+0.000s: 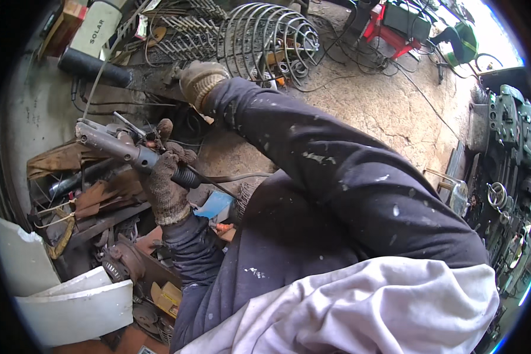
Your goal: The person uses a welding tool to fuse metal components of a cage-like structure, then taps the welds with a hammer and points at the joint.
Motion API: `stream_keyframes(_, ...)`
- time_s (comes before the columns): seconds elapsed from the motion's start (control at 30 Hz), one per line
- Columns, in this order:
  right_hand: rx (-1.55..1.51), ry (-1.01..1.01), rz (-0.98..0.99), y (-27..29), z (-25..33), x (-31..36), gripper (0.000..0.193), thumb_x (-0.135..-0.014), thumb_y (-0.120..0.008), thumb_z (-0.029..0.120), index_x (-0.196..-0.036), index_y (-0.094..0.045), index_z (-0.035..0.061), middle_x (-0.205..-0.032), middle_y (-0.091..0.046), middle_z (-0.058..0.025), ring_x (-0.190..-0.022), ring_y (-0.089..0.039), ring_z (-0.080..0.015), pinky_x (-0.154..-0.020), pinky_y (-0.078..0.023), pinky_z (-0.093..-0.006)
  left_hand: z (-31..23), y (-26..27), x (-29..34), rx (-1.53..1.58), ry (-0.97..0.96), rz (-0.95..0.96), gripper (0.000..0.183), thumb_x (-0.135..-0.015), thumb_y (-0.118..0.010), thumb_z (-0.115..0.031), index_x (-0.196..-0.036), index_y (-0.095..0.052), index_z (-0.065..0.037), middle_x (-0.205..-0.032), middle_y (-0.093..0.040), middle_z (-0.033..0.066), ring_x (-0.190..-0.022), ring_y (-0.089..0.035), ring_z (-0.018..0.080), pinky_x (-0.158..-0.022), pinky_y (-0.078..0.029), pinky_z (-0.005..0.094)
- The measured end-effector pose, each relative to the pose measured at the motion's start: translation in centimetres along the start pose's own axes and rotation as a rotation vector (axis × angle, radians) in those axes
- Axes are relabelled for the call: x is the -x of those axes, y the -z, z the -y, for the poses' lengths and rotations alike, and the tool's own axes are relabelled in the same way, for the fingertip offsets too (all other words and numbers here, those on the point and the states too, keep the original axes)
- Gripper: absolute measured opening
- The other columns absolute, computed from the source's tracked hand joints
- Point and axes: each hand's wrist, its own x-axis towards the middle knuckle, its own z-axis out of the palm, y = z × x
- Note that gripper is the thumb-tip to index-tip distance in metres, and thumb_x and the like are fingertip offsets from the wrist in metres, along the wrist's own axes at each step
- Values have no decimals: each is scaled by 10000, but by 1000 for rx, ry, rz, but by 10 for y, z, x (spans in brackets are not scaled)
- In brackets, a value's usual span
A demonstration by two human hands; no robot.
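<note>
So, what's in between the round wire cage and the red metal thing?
Dark cables lie tangled between the round wire cage and the red metal thing; the head view shows it.

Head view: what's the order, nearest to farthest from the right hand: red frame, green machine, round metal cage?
1. Round metal cage, just up-right of the right hand.
2. Red frame, farther right, near top.
3. Green machine, far right.

The gloved left hand (170, 184) grips a grey cylindrical tool (109, 143) with a black ribbed end; the gloved right hand (199, 81) stretches forward, just beside a domed metal cage (269, 41), brown floor (389, 100) spreading rightward.
</note>
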Motion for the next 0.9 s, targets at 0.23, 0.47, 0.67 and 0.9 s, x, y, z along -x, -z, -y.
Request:
stream_keyframes(0.23, -425, 285, -225, 5, -30, 112, 402, -981, -585, 369, -1248, -659, 77, -1132, -689, -182, -1088, -652, -344, -942, -520, -474, 8, -24, -6, 30, -8, 44, 503, -846, -697, 48, -1288, -483, -60, -1304, -613, 226, -828, -649, 171, -736, -591, 382)
stream_keyframes(0.47, -716, 181, 161, 11, -102, 221, 396, -1030, -544, 341, -1269, -643, 40, -1097, -724, -174, -1028, -703, -327, -897, -547, -426, 37, -95, -16, 180, 91, 48, 448, -877, -702, 25, -1289, -526, 17, -1128, -654, 132, -906, -683, 186, -786, -622, 357)
stream_keyframes(0.67, -766, 121, 50, 37, -122, 246, 338, -996, -615, 261, -1250, -654, 42, -1003, -720, -185, -942, -711, -281, -813, -557, -410, 71, -135, -20, 173, 203, -12, 449, -821, -761, 54, -1206, -541, -20, -1148, -665, 115, -888, -712, 212, -794, -613, 330)
stream_keyframes(0.9, -358, 48, -402, 114, -239, 264, 310, -959, -686, 193, -1238, -695, 58, -983, -746, -179, -859, -741, -258, -756, -580, -352, 98, -150, -4, 46, 134, -64, 521, -792, -755, 80, -1263, -539, 23, -1223, -683, 183, -1086, -699, 256, -893, -584, 339)
